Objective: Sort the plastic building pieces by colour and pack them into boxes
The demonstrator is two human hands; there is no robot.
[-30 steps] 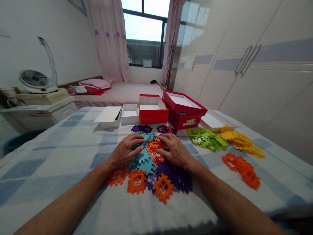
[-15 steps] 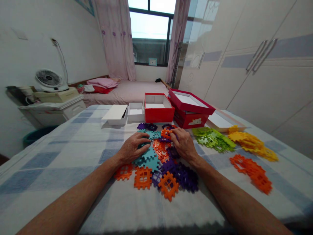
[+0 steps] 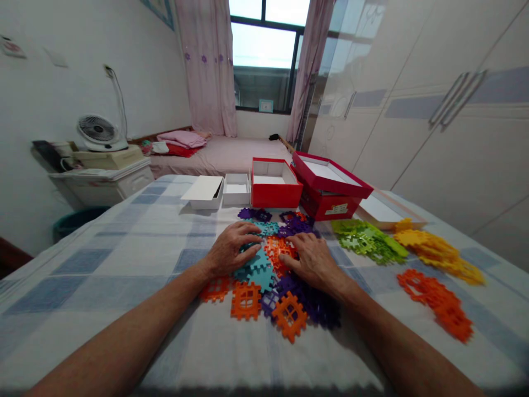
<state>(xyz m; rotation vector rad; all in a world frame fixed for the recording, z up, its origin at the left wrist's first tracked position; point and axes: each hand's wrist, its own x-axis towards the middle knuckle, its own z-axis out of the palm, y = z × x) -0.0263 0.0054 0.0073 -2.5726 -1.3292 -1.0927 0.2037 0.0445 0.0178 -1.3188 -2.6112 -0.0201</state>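
Observation:
A mixed pile of toothed plastic building tiles lies on the table before me. My left hand (image 3: 235, 248) rests at its left side, fingers stretched over the teal tiles (image 3: 257, 271). My right hand (image 3: 316, 263) is spread palm down at the right side, fingertips on the orange tiles (image 3: 273, 249) in the middle. Purple tiles (image 3: 294, 226) lie just beyond its fingers, and more purple tiles (image 3: 322, 309) are partly hidden below its wrist. Closest to me are a square orange tile (image 3: 246, 301) and a tilted orange tile (image 3: 290, 318).
Sorted stacks of green tiles (image 3: 367, 241), yellow tiles (image 3: 440, 253) and orange-red tiles (image 3: 438, 306) lie to the right. Along the back stand a lidded white box (image 3: 204, 194), an open white box (image 3: 236, 196), an open red box (image 3: 276, 196) and a dark red box (image 3: 333, 207).
My right hand has drawn back toward me from the far orange tile it was fingering and now lies over the middle orange tiles. My left hand stays put. The view has swung slightly left.

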